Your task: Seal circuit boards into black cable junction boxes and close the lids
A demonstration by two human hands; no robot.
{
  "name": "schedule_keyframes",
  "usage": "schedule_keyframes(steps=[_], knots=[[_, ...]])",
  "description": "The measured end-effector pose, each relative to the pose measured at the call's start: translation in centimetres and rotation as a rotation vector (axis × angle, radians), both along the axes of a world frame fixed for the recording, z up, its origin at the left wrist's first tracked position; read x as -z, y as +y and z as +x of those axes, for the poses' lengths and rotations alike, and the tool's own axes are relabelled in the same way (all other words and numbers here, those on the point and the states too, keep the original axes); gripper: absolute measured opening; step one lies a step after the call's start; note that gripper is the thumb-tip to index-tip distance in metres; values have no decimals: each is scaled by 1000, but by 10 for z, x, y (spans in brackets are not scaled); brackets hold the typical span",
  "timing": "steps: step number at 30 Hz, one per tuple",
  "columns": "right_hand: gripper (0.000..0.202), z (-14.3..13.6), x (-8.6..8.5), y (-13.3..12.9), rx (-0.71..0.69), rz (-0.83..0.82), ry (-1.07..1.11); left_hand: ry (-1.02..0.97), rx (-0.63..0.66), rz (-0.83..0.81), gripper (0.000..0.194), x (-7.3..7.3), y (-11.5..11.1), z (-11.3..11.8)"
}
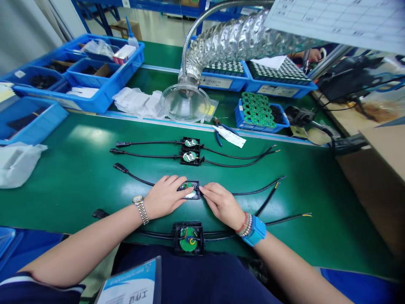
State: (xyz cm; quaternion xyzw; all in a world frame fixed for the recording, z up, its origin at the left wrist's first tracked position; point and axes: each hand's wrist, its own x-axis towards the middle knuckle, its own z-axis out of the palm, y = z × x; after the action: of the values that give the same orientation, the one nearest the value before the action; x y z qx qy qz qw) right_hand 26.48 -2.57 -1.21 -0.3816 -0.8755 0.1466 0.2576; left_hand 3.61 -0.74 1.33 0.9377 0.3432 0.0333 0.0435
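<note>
On the green mat lies a small black plastic housing (196,196) with a round green circuit board (187,185) inside. My left hand (166,196) grips it from the left, fingers reaching over its edge and board. At its right end, the pinched fingers of my right hand (223,204) hold the black cable (253,191), which runs out to the right. Another cable with a black connector (120,167) leaves the housing on the left. Closer to my body sits a second open housing (201,236) with a green board (186,240) and cables on both sides.
Two wired housings (190,157) lie farther back. Beyond them are blue-handled pliers (218,138), a white packet (232,137) and a clear extraction hood (185,103). Green boards (257,110) fill a small blue bin. Blue divided trays (104,95) stand left; a cardboard box (376,169) stands right.
</note>
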Motion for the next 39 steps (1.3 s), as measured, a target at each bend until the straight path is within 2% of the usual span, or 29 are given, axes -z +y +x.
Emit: schedule_keyframes(steps=[3,6,12,17,20,22,25,28,30,32,35,37,39], knots=[[29,8,-1,3,30,-32,94,-93,-41,-43,46,0,0,-10],[26,16,-2,4,59,-29,74,-112,-108,-72,55,-3,-1,-24],[21,28,1,8,77,-9,-52,-23,-186,-122,25,-2,2,-59],[24,35,-5,-9,-20,-76,-73,-91,-110,-217,28,-3,-17,-71],[26,40,-15,-29,-64,-165,-132,-87,-89,-280,27,-10,-35,-71],[25,42,-23,-33,-94,-221,-173,-78,-73,-288,27,-17,-37,-69],[25,40,-32,-8,-98,-203,-176,-68,-79,-182,26,-26,-11,-58],[22,28,-31,44,62,-42,-112,-87,-198,-57,26,-27,40,-37],[20,17,-24,78,194,-7,-111,-101,-306,-129,31,-22,72,-22],[13,7,-14,96,244,-53,-127,-106,-386,-227,31,-14,91,-11],[6,1,-4,93,221,-99,-129,-90,-387,-290,20,-6,87,-7],[7,2,-3,78,179,-115,-105,-102,-350,-345,13,-6,71,-11],[8,5,-6,63,121,-141,-35,-197,-339,-457,11,-8,54,-16]])
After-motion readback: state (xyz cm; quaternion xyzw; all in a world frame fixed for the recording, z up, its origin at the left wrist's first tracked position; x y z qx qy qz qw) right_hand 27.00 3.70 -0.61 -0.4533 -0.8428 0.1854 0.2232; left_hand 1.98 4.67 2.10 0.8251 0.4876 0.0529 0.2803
